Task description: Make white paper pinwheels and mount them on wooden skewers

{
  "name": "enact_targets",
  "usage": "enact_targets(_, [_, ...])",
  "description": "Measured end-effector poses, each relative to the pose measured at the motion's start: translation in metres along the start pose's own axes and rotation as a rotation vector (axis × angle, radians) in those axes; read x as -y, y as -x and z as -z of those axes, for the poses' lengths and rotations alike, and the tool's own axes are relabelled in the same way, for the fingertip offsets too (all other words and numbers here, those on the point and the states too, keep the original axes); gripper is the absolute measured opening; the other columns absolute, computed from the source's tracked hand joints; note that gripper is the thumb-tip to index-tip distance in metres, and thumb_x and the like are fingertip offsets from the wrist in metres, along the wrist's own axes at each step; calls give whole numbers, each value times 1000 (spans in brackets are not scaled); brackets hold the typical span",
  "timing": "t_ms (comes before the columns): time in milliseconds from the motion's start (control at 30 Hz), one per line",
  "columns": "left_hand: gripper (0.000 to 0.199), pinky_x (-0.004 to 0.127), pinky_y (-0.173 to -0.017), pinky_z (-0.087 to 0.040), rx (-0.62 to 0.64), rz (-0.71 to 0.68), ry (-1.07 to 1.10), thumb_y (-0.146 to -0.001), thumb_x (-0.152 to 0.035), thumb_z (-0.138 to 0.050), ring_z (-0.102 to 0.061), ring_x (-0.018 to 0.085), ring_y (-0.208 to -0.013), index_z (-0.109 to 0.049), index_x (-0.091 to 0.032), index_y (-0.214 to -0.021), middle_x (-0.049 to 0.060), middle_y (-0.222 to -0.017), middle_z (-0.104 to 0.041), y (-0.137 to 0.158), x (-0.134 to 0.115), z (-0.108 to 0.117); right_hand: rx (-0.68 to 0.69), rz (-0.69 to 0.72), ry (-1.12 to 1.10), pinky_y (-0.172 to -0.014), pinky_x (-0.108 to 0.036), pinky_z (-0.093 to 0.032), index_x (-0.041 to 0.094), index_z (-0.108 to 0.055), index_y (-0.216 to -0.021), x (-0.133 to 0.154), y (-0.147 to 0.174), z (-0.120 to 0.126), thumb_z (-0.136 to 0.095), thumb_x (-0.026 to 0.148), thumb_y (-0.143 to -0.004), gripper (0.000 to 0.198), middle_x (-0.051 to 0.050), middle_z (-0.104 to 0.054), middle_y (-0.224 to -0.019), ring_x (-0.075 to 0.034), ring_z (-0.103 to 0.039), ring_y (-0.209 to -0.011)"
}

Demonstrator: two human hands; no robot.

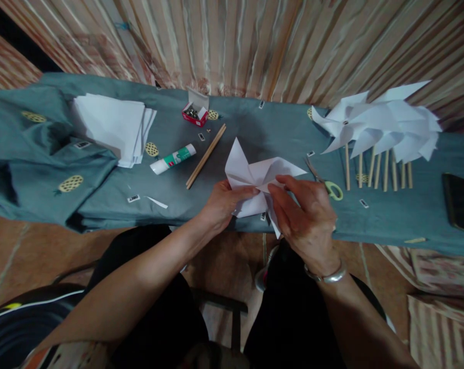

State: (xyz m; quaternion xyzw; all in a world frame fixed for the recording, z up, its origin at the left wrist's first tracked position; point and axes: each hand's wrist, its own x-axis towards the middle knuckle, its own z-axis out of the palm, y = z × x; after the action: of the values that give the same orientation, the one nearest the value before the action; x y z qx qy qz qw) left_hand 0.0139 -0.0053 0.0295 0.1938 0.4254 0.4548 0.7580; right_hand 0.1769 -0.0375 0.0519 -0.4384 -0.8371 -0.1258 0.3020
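A white paper pinwheel with folded, pointed blades is held above the near edge of the cloth-covered table. My left hand grips its left side, the thumb pressed near the centre. Closed on a blade by the centre is my right hand, thumb and forefinger pinching the paper; a bangle circles that wrist. Scissors with green handles lie just beyond the right hand, partly hidden by it. Left of the pinwheel are two thin wooden sticks and a green-and-white glue stick.
A stack of white paper sheets lies at the left. An open red box of small metal pins stands at the back. Several pinwheels on sticks overlap at the right, beside a dark phone. A paper scrap lies near the front edge.
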Motion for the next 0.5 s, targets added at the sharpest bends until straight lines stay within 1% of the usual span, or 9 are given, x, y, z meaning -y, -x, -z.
enact_targets(133, [24, 26, -67, -50, -14, 5, -11, -51, -16, -81, -64, 15, -66, -74, -14, -74, 3, -72, -74, 0, 0, 1, 6, 28, 5, -81, -39, -52, 16, -66, -115, 2, 0, -2, -62, 5, -88, 29, -14, -71, -115, -24, -61, -97])
enact_targets(300, [19, 26, -66, -48, -11, 15, -3, -55, -14, -79, -62, 14, -64, -73, -12, -72, 3, -70, -73, 0, -1, 2, 36, 49, 40, -79, -37, -51, 18, -64, -116, 5, 0, -2, -61, 7, -90, 28, -11, -69, -118, -23, -61, -97])
enact_targets(500, [26, 27, -68, -50, 3, 18, -3, -52, -15, -81, -64, 15, -66, -74, -12, -77, 4, -74, -73, 2, -2, 1, 25, 36, 83, -78, -37, -49, 19, -63, -117, 3, 1, -2, -61, 8, -90, 30, -11, -69, -119, -23, -60, -96])
